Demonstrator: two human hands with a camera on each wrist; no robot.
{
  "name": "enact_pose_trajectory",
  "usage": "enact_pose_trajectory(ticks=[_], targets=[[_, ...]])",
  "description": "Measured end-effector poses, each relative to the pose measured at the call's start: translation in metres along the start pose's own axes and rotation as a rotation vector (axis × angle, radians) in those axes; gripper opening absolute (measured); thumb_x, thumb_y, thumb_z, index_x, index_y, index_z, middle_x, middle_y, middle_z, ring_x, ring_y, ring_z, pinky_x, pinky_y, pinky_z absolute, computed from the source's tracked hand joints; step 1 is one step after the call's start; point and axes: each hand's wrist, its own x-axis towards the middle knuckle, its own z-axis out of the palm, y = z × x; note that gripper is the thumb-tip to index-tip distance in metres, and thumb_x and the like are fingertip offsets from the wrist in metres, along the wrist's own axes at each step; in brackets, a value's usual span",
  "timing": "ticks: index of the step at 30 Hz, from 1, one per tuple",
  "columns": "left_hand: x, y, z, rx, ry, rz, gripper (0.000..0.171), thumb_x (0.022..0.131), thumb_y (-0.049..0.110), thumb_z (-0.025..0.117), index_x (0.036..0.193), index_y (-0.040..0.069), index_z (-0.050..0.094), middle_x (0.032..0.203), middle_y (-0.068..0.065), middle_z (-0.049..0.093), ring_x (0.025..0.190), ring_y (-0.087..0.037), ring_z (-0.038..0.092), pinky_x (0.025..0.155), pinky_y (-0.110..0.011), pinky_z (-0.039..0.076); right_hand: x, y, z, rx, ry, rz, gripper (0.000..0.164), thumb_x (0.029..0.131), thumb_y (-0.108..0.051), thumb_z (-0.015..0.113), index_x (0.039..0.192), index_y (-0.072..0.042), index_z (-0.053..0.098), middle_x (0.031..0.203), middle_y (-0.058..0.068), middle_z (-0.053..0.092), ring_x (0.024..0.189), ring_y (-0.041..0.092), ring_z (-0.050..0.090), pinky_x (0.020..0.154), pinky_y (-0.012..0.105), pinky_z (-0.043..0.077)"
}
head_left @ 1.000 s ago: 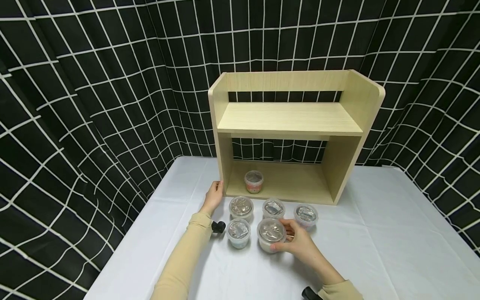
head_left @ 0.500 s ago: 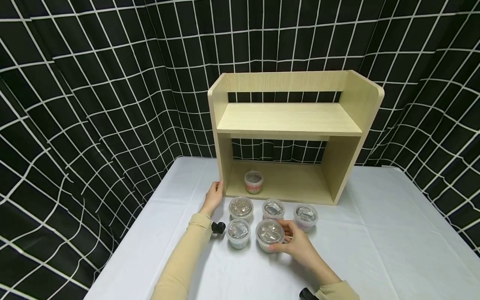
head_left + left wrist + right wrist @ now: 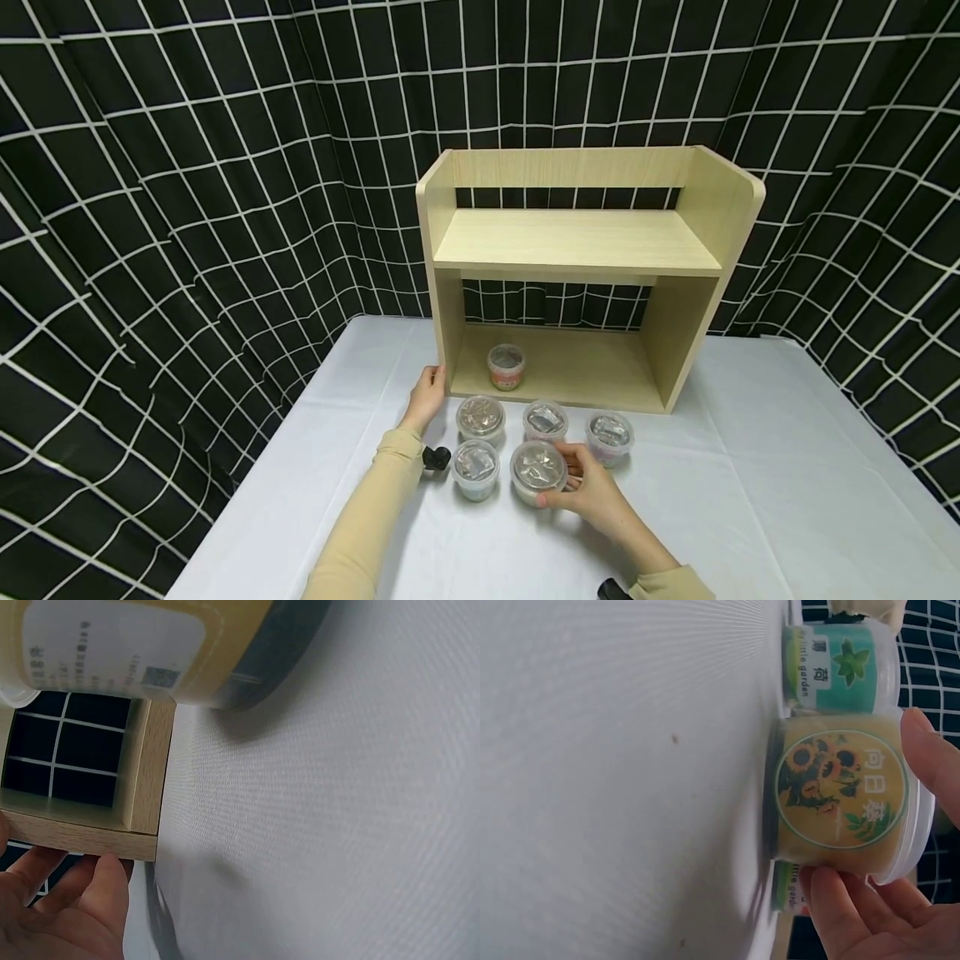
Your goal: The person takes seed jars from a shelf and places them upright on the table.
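Observation:
My right hand (image 3: 592, 492) grips a clear-lidded plastic tub (image 3: 844, 795) with a sunflower label, thumb at the lid and fingers at the side. The tub stands upright at the front of a cluster on the white table. Left of it is another tub (image 3: 475, 469); behind are a tub with a brownish top (image 3: 481, 418), a middle tub (image 3: 545, 421) and a right tub (image 3: 609, 437). My left hand (image 3: 427, 392) holds the lower front edge of the wooden shelf's left side panel (image 3: 90, 834), fingers bent against its outer face.
The two-level wooden shelf (image 3: 577, 237) stands at the back of the table (image 3: 750, 500). A pink-labelled tub (image 3: 506, 367) sits on its lower level, at the left. Black cloth with a white grid (image 3: 225, 208) encloses the table behind and at the sides.
The tub in my right hand has shifted slightly left with the hand. My left hand stays at the shelf's side panel, and the head view has tilted a little.

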Motion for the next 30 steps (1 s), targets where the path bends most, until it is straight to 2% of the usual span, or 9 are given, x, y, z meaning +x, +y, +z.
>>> enact_pose_trajectory(ticks=[9, 13, 18, 25, 30], targets=[[-0.001, -0.004, 0.001, 0.015, 0.005, 0.005, 0.045, 0.102, 0.036, 0.032, 0.123, -0.001, 0.048, 0.118, -0.023, 0.054, 0.111, -0.039, 0.050, 0.090, -0.049, 0.040, -0.002, 0.000, 0.001, 0.016, -0.007, -0.008, 0.084, 0.059, -0.015, 0.088, 0.128, 0.001, 0.044, 0.115, 0.015, 0.054, 0.109, 0.029, 0.052, 0.092, 0.040, 0.042], [-0.001, -0.004, 0.001, 0.016, -0.002, -0.001, 0.045, 0.102, 0.035, 0.032, 0.124, -0.001, 0.048, 0.119, -0.023, 0.054, 0.111, -0.038, 0.050, 0.090, -0.048, 0.040, -0.003, -0.005, -0.002, -0.035, -0.028, -0.008, 0.090, 0.058, -0.018, 0.088, 0.132, 0.001, 0.040, 0.118, 0.015, 0.053, 0.111, 0.030, 0.050, 0.094, 0.042, 0.041], [0.000, -0.003, 0.002, 0.005, 0.004, 0.006, 0.043, 0.102, 0.034, 0.033, 0.122, 0.000, 0.049, 0.117, -0.022, 0.055, 0.108, -0.037, 0.051, 0.089, -0.048, 0.041, -0.002, -0.017, -0.011, -0.085, 0.018, -0.060, 0.084, 0.062, -0.017, 0.087, 0.130, 0.002, 0.042, 0.118, 0.016, 0.054, 0.111, 0.031, 0.050, 0.095, 0.039, 0.040], [0.000, 0.000, 0.000, 0.010, 0.014, 0.014, 0.044, 0.102, 0.035, 0.032, 0.122, 0.000, 0.049, 0.116, -0.022, 0.055, 0.107, -0.037, 0.052, 0.088, -0.048, 0.041, 0.020, -0.047, -0.026, -0.062, 0.071, -0.173, 0.070, 0.069, -0.009, 0.083, 0.125, 0.005, 0.044, 0.119, 0.023, 0.053, 0.112, 0.033, 0.050, 0.096, 0.036, 0.039], [-0.001, 0.000, 0.000, 0.019, 0.006, 0.006, 0.044, 0.102, 0.035, 0.033, 0.123, 0.000, 0.049, 0.118, -0.023, 0.055, 0.109, -0.038, 0.051, 0.089, -0.047, 0.041, 0.044, -0.067, -0.034, -0.055, 0.096, -0.225, 0.067, 0.072, -0.013, 0.081, 0.126, 0.003, 0.044, 0.122, 0.020, 0.051, 0.114, 0.032, 0.048, 0.097, 0.034, 0.038]])
